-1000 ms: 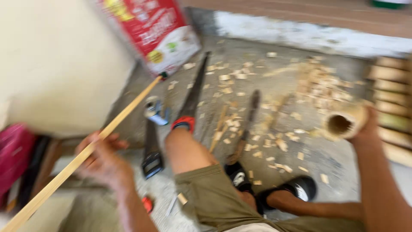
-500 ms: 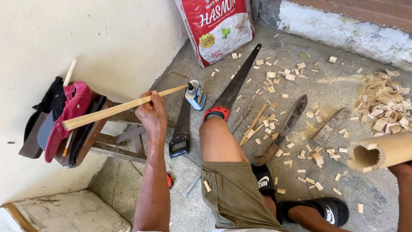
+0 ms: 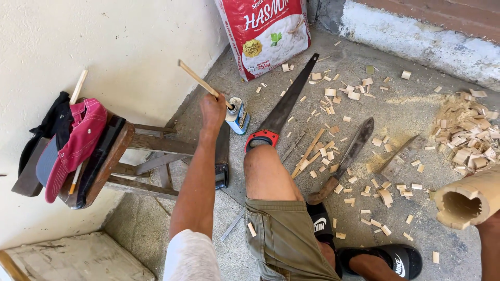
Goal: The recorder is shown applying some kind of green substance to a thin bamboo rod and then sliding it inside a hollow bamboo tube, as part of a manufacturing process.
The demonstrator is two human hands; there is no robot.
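While the thin bamboo strip [image 3: 200,81] is clasped in the left hand [image 3: 212,111] with most of its length rising beyond the fist, it should be steadied; the bamboo tube [image 3: 466,200] rests against the right hand, barely visible, its grasp undeterminable.

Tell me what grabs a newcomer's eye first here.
The left hand raises a thin wooden stick over a small can beside the wall. At the right edge, a hollow bamboo tube points its open end at the camera. Wood chips litter the concrete around a red-handled saw.
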